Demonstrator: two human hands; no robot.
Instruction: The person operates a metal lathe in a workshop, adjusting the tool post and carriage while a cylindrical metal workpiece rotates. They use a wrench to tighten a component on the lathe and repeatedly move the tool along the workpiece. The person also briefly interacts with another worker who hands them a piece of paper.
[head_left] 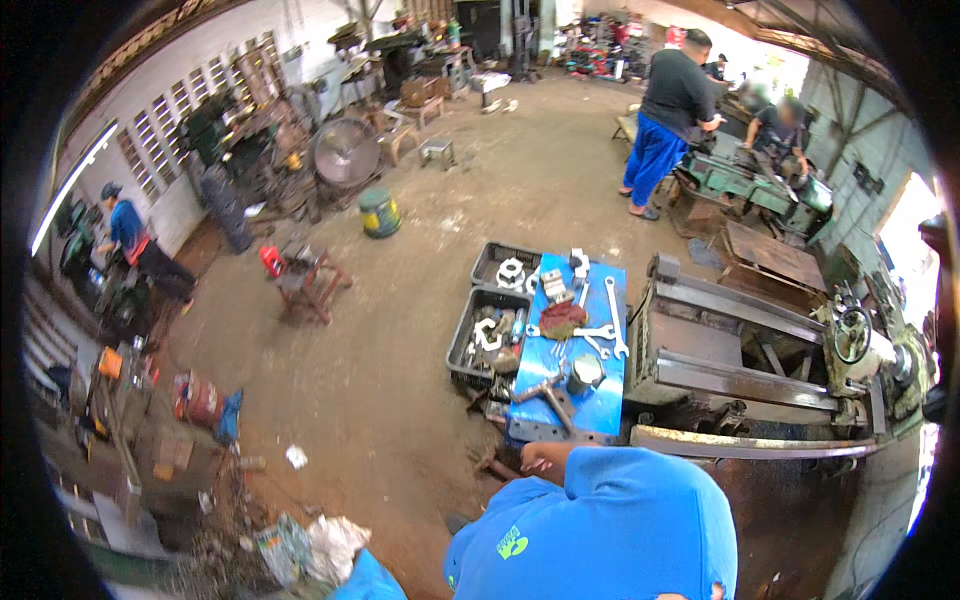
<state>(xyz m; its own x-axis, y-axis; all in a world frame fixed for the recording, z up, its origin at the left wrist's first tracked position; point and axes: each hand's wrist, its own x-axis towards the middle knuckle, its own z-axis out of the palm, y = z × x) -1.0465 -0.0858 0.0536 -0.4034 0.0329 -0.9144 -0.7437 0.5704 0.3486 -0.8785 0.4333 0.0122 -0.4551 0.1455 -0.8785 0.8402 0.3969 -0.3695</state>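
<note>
My right hand [540, 457] is by the near edge of a blue-topped table [535, 385], below my blue sleeve. It is small and blurred here, so its finger grip cannot be made out. Close by, a round rusty bar end [497, 467] sticks out. My left hand is not in view. On the tabletop lie a T-shaped metal part [550, 398], a grey cylindrical part [585, 374], a dark red rag [563, 320], a long combination wrench [614, 318] and other open-ended wrenches. A flat drilled bar [562, 432] runs along the near edge.
Black crates [458, 350] of metal parts stand left of the table. A lathe bed [740, 345] is on its right. Further off are a red stand [312, 288], a green drum [380, 212] and a large fan [345, 153]. Several people work near machines, one standing in blue trousers [655, 150].
</note>
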